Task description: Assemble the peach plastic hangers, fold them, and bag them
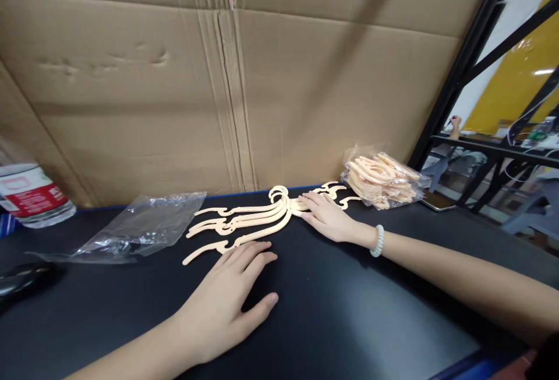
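Several cream-coloured plastic clothes hangers (257,217) lie fanned out on the black table, their hooks bunched together near the cardboard. My right hand (328,216), with a pale coiled band on its wrist, lies flat over the right arms of the hangers, fingers stretched out. My left hand (227,298) is just in front of the nearest hanger's left arm, its fingers extended and thumb apart. Its fingertips are close to that hanger; whether they touch it I cannot tell. Neither hand is closed round anything.
A crumpled clear plastic bag (140,226) lies to the left, near a large bottle with a red label (32,194) and a dark shiny object (21,281). A bagged bundle of hangers (382,179) sits right. Cardboard (131,89) stands behind. Another person's hand (455,121) shows far right.
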`<state>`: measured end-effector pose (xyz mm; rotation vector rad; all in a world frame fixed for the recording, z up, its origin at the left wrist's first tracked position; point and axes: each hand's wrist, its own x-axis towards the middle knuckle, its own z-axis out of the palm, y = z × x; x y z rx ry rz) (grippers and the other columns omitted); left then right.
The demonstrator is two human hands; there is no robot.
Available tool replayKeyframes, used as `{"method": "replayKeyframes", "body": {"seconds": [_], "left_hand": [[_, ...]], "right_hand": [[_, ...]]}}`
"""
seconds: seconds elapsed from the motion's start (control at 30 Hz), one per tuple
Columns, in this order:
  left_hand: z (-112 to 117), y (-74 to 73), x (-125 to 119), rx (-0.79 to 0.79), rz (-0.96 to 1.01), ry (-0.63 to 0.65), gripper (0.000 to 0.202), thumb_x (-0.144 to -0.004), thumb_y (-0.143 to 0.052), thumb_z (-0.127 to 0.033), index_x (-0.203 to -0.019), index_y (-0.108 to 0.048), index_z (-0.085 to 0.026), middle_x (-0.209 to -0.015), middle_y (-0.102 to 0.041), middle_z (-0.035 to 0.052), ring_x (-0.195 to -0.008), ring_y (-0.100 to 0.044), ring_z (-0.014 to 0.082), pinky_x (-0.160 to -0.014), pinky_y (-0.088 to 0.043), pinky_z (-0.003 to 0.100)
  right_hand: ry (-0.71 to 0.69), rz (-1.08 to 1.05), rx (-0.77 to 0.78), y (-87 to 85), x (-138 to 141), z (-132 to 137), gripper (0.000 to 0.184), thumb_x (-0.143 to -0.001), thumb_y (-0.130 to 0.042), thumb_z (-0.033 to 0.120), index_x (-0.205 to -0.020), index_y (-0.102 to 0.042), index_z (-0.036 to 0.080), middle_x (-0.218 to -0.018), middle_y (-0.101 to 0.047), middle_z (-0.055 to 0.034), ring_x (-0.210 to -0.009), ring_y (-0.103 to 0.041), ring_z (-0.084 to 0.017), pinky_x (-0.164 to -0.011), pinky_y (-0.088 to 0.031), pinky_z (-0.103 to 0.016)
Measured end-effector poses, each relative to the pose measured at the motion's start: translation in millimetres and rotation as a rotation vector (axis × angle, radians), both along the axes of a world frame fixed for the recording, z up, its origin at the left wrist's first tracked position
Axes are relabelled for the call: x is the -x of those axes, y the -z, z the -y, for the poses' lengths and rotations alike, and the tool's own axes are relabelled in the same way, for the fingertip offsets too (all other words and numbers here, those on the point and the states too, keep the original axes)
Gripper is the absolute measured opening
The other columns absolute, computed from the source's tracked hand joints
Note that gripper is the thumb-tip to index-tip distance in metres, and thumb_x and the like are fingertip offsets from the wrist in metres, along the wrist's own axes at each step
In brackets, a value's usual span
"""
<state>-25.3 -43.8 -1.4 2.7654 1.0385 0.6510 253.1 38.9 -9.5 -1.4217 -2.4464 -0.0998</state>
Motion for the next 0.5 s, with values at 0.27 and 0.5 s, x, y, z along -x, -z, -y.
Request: {"method": "replayKeyframes", "body": {"seconds": [0.27,0.5], "left_hand": [[-20.8,5.5,11.1,-0.014,0.011,-0.094,0.042,-0.088,-0.057,-0.042,-0.126,-0.058,-0.023,-0.144,-0.05,0.0134,-0.13,-0.046,0.0368,-0.107,-0.038,0.055],[-32.7,8.2,17.8,0.042,0.014,-0.075,0.044,-0.089,-0.057,-0.042,-0.129,-0.059,-0.025,-0.147,-0.048,0.0125,-0.135,-0.043,0.0359,-0.11,-0.035,0.054]], "right_hand": [[-0.005,-0.06,-0.122,0.9,-29.3,28.7,0.038,-0.097,-0.042,0.032,-0.131,-0.05,0.016,-0.135,-0.052,-0.016,-0.127,-0.046,-0.029,-0.106,-0.038,-0.051],[0.002,-0.142,-0.133,5.4,-40.7,27.1,0.021,-0.094,-0.047,0.021,-0.11,-0.062,0.018,-0.113,-0.064,-0.0122,-0.109,-0.056,-0.026,-0.093,-0.046,-0.047]]}}
